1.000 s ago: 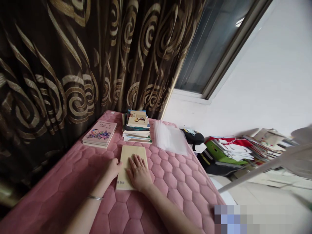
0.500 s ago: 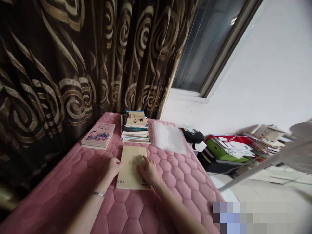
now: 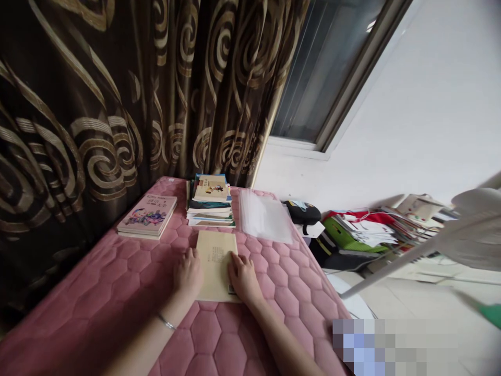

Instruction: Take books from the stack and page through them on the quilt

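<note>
Left hand rests at 9 o'clock on the cream book, fingers slightly bent, against its left edge. Right hand sits at 3 o'clock, half curled, over the right edge of the cover. Whether either hand pinches the book cannot be told; the fingers' undersides appear hidden from this angle. The cream book lies flat on the pink quilted mattress, directly before the person, long sides pointing toward 12 o'clock. Such opposed placement probably steadies it on soft padding. Adjacent items, taken from the book: mixed book stack at 12 o'clock; pink-covered books at 10 o'clock; translucent sheets between 1 and 2 o'clock. Their separation apparently gives both arms clearance.
</note>
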A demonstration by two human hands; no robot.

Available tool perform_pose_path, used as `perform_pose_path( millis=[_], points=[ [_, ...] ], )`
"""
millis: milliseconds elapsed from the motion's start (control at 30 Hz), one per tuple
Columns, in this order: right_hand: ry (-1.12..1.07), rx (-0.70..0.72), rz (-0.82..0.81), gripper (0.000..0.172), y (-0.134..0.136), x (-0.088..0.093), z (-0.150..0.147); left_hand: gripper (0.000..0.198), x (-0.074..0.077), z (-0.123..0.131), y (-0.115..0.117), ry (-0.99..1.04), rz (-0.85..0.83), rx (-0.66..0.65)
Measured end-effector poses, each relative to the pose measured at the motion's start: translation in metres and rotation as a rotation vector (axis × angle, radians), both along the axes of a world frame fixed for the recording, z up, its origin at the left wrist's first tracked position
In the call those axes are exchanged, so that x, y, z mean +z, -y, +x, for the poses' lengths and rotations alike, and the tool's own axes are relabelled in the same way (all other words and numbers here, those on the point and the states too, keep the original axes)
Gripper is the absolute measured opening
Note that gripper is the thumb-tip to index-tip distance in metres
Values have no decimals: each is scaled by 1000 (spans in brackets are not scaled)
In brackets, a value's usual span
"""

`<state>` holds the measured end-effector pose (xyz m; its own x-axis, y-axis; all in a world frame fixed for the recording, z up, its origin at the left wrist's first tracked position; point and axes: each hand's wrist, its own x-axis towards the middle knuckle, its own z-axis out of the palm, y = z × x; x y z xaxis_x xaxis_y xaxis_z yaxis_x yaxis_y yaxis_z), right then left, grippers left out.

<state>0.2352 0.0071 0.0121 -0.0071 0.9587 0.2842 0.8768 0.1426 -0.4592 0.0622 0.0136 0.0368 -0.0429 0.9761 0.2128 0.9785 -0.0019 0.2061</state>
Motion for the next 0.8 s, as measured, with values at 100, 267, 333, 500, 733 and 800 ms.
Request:
perform_pose_path(
  millis=[100, 267, 333, 500, 733, 800],
  points=[
    [50, -11, 45, 40, 4, 2, -3, 42, -2, 4, 4, -125, 86, -73],
    [217, 258, 60, 44, 3, 9, -11, 46, -11, -2, 3, -42, 78, -126],
    [237, 461, 0, 50, -6, 12, -13, 47, -14, -4, 2, -6, 83, -139],
    [254, 423, -186, 63, -60, 21, 0, 46, -20, -7, 1, 6, 96, -142],
    [350, 220, -214, 61, -83, 28, 7, 38, -33, -10, -1, -43, 282, -116],
    [364, 367, -187, 61, -68, 27, -4, 33, -34, -10, -2, -51, 288, -87]
  ],
)
